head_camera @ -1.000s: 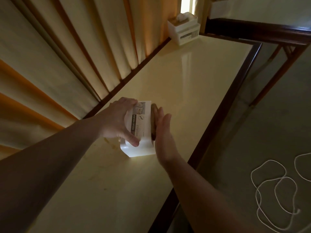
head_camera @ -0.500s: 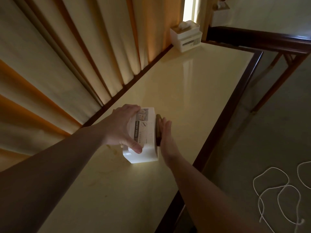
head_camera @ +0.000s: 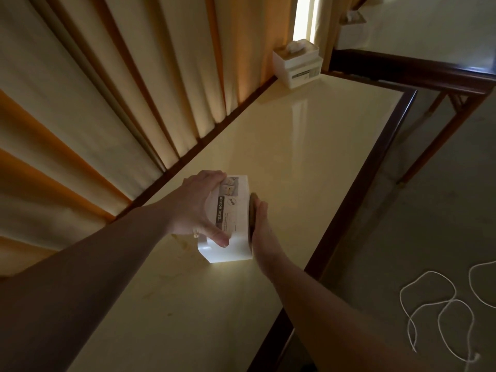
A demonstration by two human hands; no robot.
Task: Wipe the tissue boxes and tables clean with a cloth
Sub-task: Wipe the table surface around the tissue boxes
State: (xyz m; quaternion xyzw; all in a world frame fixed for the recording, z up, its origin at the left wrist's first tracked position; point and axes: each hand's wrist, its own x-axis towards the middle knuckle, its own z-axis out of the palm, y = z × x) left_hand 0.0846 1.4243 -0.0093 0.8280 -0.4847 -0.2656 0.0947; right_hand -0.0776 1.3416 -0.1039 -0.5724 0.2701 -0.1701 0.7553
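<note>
1. While the left hand (head_camera: 197,208) keeps its fingers curled over the tissue box (head_camera: 233,222) on the surface (head_camera: 295,157), the right hand (head_camera: 261,224) has slid nearer.
2. Its flat fingers press the cloth (head_camera: 252,214) against the box's side, so that face is probably nearly done.

Cream table (head_camera: 308,162): near tissue box (head_camera: 233,232), far tissue box (head_camera: 298,65).

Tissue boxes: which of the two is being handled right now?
The near tissue box, gripped by the left hand while the right hand presses a cloth against its side. The far tissue box sits untouched by the curtain.
</note>
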